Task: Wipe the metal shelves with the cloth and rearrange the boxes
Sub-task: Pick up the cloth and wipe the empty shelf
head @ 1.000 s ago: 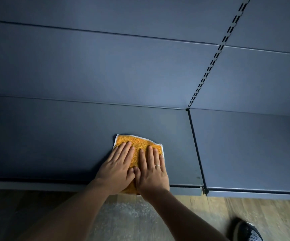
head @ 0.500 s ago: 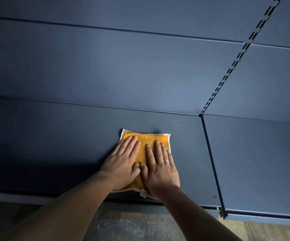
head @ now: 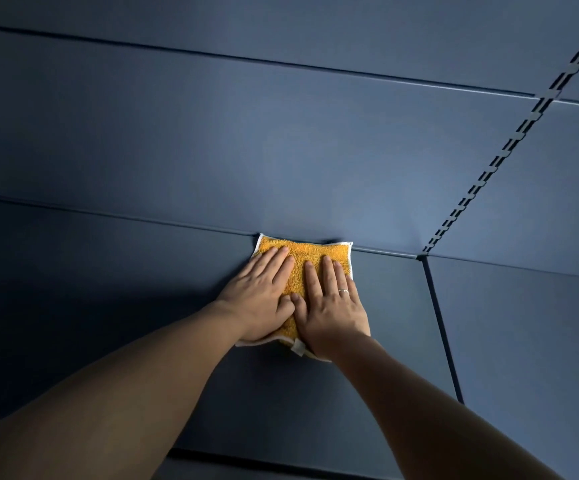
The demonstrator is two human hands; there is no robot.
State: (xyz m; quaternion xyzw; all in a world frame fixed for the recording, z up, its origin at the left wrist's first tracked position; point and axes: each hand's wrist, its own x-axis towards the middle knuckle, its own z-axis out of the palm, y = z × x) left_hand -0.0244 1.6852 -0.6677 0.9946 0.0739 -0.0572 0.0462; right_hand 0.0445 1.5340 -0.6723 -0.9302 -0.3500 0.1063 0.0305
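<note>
Dark metal shelf (head: 108,289): left hand (head: 264,299) and right hand (head: 329,306) press flat-fingered on an orange cloth (head: 302,261) at the back edge; wiping is underway, likely sideways next; no boxes visible.

No readable text, label or number on the metal shelf (head: 135,292), the orange cloth (head: 303,258) or its white tag (head: 298,348).
</note>
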